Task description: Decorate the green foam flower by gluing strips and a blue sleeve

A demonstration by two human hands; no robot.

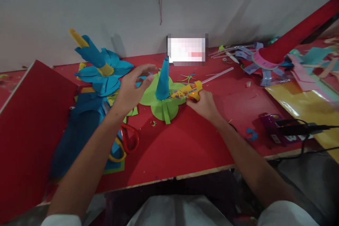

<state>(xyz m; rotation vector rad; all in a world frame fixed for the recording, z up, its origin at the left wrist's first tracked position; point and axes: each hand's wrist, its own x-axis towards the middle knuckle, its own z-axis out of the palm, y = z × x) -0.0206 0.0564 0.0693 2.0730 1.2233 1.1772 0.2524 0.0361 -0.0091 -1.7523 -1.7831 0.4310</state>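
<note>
My right hand (205,104) grips a yellow glue gun (194,91), its nozzle at the foot of a blue paper cone (163,83). A clear glue stick (218,75) juts from the gun's back end. The cone stands upright on a green petal-shaped base (173,111) lying on the red table. To the left of the cone, my left hand (135,86) hovers with its fingers apart, holding nothing. Part of the green base is hidden behind the left hand and the cone.
A finished-looking blue paper flower (106,72) stands at the back left. Scissors (129,139) lie on blue sheets (79,137) by my left forearm. A bright phone-like screen (186,49) leans on the wall. At right are a purple power box (278,130) with cables and a red cone (293,35).
</note>
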